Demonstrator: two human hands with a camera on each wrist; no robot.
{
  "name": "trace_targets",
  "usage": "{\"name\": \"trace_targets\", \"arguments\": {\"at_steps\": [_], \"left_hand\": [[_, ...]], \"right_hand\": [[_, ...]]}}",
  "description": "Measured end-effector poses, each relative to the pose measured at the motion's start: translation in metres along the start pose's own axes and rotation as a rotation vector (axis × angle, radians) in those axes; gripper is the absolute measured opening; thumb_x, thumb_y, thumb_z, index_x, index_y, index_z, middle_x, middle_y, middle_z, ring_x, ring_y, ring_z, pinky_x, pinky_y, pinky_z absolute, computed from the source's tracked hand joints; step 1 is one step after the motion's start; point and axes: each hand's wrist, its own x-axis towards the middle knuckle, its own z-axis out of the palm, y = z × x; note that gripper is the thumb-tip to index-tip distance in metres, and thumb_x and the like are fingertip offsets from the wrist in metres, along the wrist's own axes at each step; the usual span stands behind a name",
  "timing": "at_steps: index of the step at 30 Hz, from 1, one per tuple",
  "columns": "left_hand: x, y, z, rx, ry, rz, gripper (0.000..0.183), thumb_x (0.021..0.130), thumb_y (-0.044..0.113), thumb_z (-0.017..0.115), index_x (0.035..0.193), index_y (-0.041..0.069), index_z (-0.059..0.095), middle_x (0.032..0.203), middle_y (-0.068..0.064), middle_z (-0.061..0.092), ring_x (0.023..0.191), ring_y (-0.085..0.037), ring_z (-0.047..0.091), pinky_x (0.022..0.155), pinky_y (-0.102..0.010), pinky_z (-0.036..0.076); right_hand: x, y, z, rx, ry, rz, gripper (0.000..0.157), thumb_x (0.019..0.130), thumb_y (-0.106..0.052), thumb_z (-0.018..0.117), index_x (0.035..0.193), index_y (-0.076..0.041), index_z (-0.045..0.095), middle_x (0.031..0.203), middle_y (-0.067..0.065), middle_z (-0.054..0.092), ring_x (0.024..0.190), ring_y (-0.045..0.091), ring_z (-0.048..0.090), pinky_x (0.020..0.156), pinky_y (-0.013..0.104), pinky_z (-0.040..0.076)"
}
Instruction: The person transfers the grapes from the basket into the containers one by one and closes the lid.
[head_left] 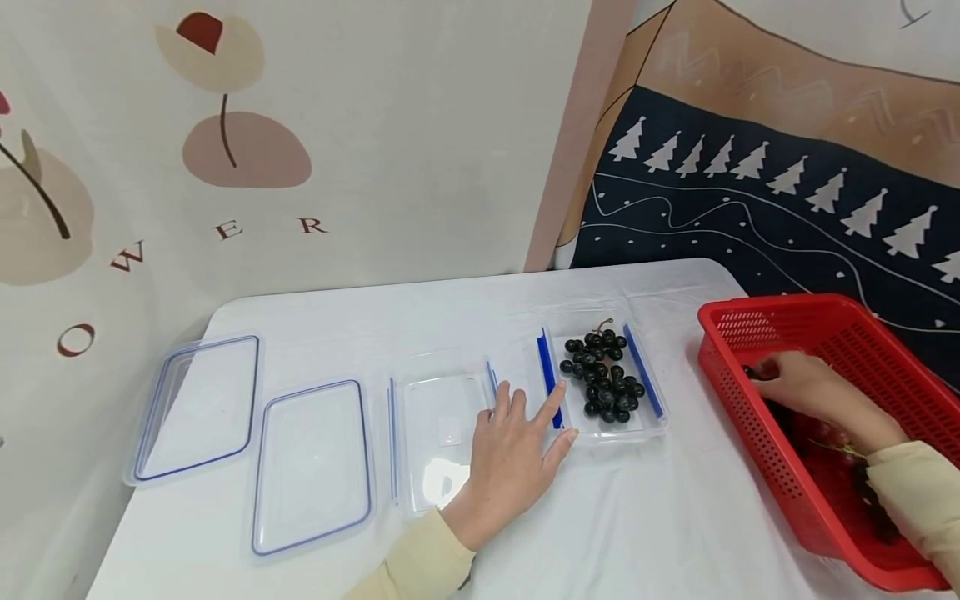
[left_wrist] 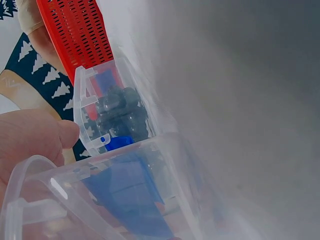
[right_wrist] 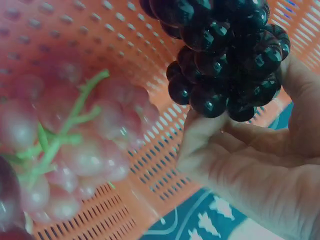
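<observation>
My right hand [head_left: 817, 387] reaches into the red basket [head_left: 738, 400] and grips a bunch of black grapes [right_wrist: 225, 60], its fingers below and beside the fruit in the right wrist view. Pinkish-red grapes [right_wrist: 100, 140] with a green stem lie beside it in the basket. My left hand [head_left: 513, 462] spreads its fingers over the gap between two clear plastic boxes. Its forefinger and thumb reach the near left side of the right box [head_left: 615, 435], which holds another bunch of black grapes [head_left: 603, 375]. The other fingertips are by the right wall of the left box [head_left: 442, 379].
To the left, two clear lids, a near lid [head_left: 315, 467] and a far lid [head_left: 198, 408], both with blue seals, lie on the white-covered table [head_left: 360, 321]. A printed curtain [head_left: 420, 150] hangs behind the table. The basket stands at the table's right side.
</observation>
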Motion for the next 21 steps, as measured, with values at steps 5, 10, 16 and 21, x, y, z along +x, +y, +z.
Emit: {"name": "trace_targets", "arguments": {"at_steps": [5,10,16,21], "left_hand": [[0.001,0.000,0.001,0.018,0.001,0.003,0.062,0.113,0.056,0.050,0.168,0.026,0.047,0.139,-0.031,0.064,0.147,-0.053,0.046,0.100,-0.063,0.051],[0.000,-0.001,0.000,0.020,-0.003,0.000,0.063,0.114,0.056,0.050,0.169,0.026,0.046,0.139,-0.031,0.064,0.147,-0.053,0.046,0.100,-0.063,0.051],[0.000,-0.001,0.001,0.018,0.003,0.002,0.063,0.114,0.055,0.050,0.169,0.026,0.046,0.139,-0.032,0.064,0.146,-0.054,0.046,0.099,-0.063,0.052],[0.001,0.000,0.002,0.017,0.003,0.008,0.063,0.113,0.055,0.051,0.169,0.026,0.046,0.138,-0.032,0.064,0.146,-0.054,0.047,0.099,-0.063,0.052]], "right_hand": [[-0.010,0.000,-0.009,0.037,0.087,-0.017,0.060,0.109,-0.023,0.067,0.140,0.025,0.049,0.129,0.047,0.058,0.111,0.059,0.061,0.091,0.070,0.054],[-0.019,-0.003,-0.012,0.073,0.129,-0.024,0.058,0.113,-0.022,0.061,0.147,0.022,0.042,0.136,0.049,0.051,0.118,0.063,0.057,0.093,0.072,0.054],[-0.027,-0.002,-0.010,0.112,0.288,-0.025,0.056,0.114,-0.022,0.061,0.150,0.017,0.044,0.136,0.045,0.053,0.113,0.058,0.058,0.075,0.040,0.062],[-0.033,-0.005,-0.011,0.165,0.460,0.004,0.056,0.114,-0.024,0.059,0.154,0.012,0.046,0.133,0.040,0.056,0.105,0.048,0.058,0.060,0.010,0.040]]}}
